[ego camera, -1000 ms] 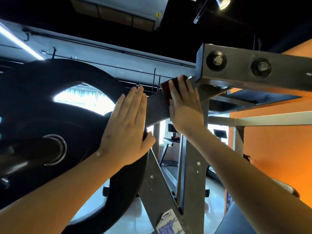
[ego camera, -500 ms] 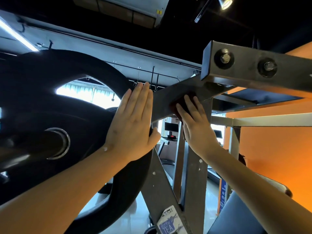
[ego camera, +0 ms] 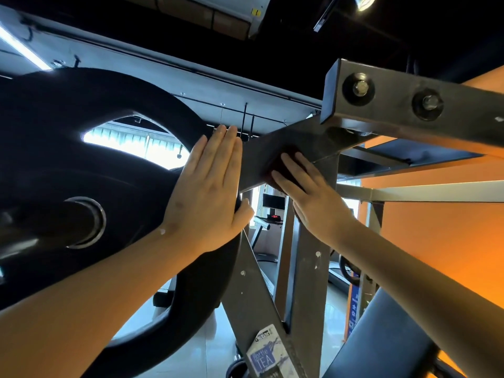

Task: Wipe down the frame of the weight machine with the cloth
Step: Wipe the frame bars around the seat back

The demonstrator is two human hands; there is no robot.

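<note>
Overhead, head view. The landmark is the slanted bar of the weight machine's frame, which rises toward a bolted crossbeam at its upper end.

The right hand lies flat against the lower part of this bar, fingers straight and slightly spread, pressing a dark red cloth to the metal. Only a small patch of cloth shows past the fingertips; the rest is hidden under the hand. The flat palm probably serves to spread pressure across the bar's face, so that the cloth wipes a broad strip and does not bunch.

The left hand rests just left of the bar on a black weight plate, fingers straight and held together, thumb out at the plate's rim. It holds nothing. This placement probably braces the body and steadies the plate while the other arm reaches up.

Below the bar, two grey uprights descend; one carries a sticker. A dark padded bench lies lower right of the bar. Judged from this position, the wipe is mid-frame, with the crossbeam and uprights not yet reached.
</note>
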